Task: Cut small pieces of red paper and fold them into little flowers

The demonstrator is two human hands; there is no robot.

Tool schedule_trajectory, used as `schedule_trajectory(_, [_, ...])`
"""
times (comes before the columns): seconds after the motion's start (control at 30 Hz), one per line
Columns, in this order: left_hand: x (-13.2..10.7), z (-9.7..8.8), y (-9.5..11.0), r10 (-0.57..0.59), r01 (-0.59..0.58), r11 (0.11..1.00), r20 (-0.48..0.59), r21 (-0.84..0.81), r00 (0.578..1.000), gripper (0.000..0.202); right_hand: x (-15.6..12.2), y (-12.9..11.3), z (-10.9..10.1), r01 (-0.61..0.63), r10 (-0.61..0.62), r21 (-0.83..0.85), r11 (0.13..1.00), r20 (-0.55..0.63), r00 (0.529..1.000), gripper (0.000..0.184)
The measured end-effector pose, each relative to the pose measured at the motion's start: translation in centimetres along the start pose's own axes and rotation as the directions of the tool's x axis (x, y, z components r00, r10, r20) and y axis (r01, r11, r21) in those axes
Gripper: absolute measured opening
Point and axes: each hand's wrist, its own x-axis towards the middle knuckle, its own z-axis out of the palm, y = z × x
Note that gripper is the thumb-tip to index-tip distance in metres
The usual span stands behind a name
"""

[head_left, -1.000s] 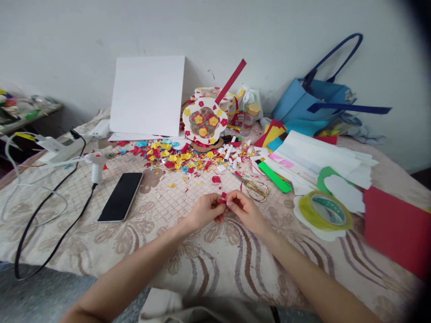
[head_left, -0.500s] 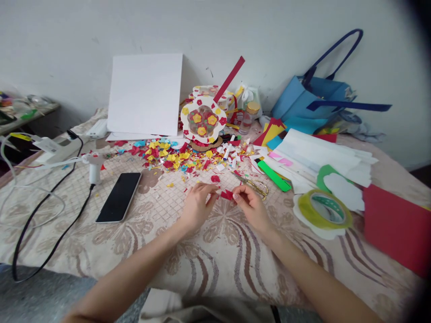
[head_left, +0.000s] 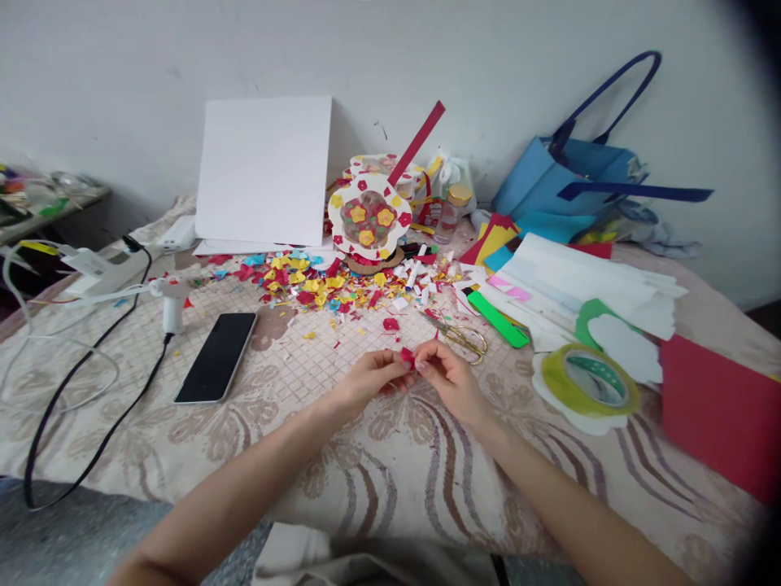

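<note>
- Between left hand [head_left: 373, 378] and right hand [head_left: 450, 376]: small red paper piece [head_left: 407, 355], pinched by both, neither nearer.
- Long axis: mostly covered, cannot tell.
- Just beyond right hand: gold-handled metal scissors [head_left: 450, 330].

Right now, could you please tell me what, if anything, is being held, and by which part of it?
A small red paper piece, held between the left grip and right grip; they partly cover it, so the exact part cannot be told.
</note>
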Motion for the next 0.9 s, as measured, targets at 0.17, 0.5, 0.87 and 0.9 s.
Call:
schedule_trajectory(0.17, [0.1, 0.2, -0.4, 0.117, -0.113, 0.991, -0.05, 0.071, 0.992, 0.028, -0.1, 0.0, 0.3, -0.025, 0.025, -0.023, 0.999, -0.024, 0.999, 0.014])
schedule_trajectory(0.5, [-0.2, 1.1, -0.7, 0.193, -0.185, 0.976, -0.061, 0.117, 0.979, 0.029, 0.0, 0.7, 0.4, -0.132, 0.134, 0.065, 0.989, -0.029, 0.991, 0.018])
schedule_trajectory(0.87, [0.0, 0.6, -1.1, 0.233, -0.204, 0.933, -0.064, 0.296, 0.97, 0.019, -0.1, 0.5, 0.2, -0.091, 0.091, -0.042, 0.995, -0.01, 0.996, 0.015])
schedule_trajectory(0.9, [0.0, 0.6, -1.2, 0.261, -0.217, 0.911, -0.08, 0.351, 0.962, 0.018, -0.1, 0.6, 0.2, -0.086, 0.086, -0.058, 0.995, -0.01, 0.996, 0.015])
